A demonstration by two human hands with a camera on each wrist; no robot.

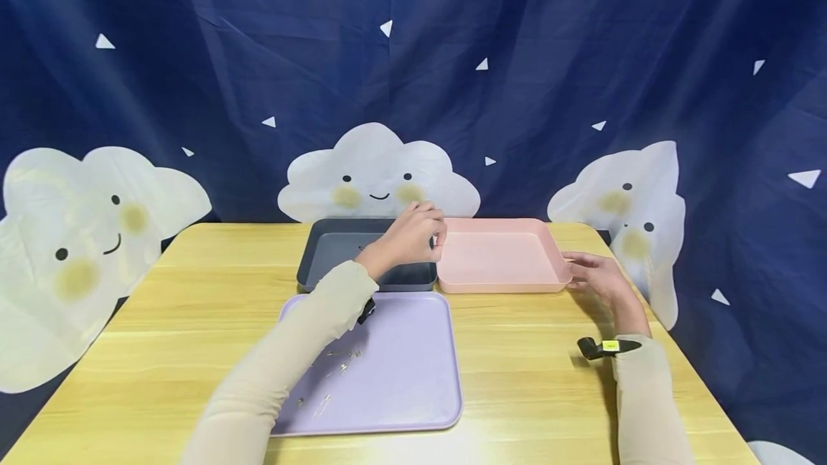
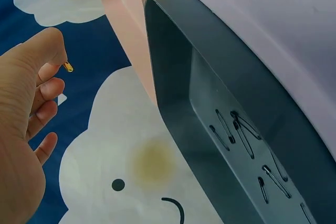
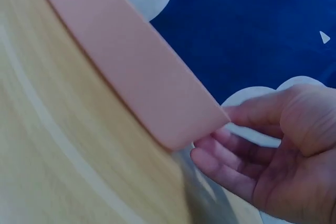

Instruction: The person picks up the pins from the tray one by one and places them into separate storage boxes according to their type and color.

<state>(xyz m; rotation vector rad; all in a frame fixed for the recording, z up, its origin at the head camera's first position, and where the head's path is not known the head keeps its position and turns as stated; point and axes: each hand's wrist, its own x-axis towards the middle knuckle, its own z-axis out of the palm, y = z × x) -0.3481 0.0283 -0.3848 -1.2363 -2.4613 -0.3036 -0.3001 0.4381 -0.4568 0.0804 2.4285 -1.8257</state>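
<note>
My left hand [image 1: 413, 234] is raised over the right side of the dark grey tray [image 1: 316, 253], beside the pink tray [image 1: 497, 287]. Thumb and forefinger pinch a small gold safety pin [image 2: 69, 67]; only its end shows, the rest hidden by the fingers. Inside the grey tray lie several dark safety pins [image 2: 244, 135]. My right hand [image 1: 601, 277] is at the pink tray's right side, its extended fingers [image 3: 223, 169] touching the outside of the corner. Nearer to me, a lilac tray [image 1: 413, 379] bears several small gold and silvery pins [image 1: 344, 368] on its left part.
All three trays stand on a light wooden table [image 1: 517, 393], the grey and pink ones side by side at its back edge. A dark blue curtain [image 1: 439, 92] with white clouds hangs behind. My left forearm [image 1: 278, 364] crosses over the lilac tray.
</note>
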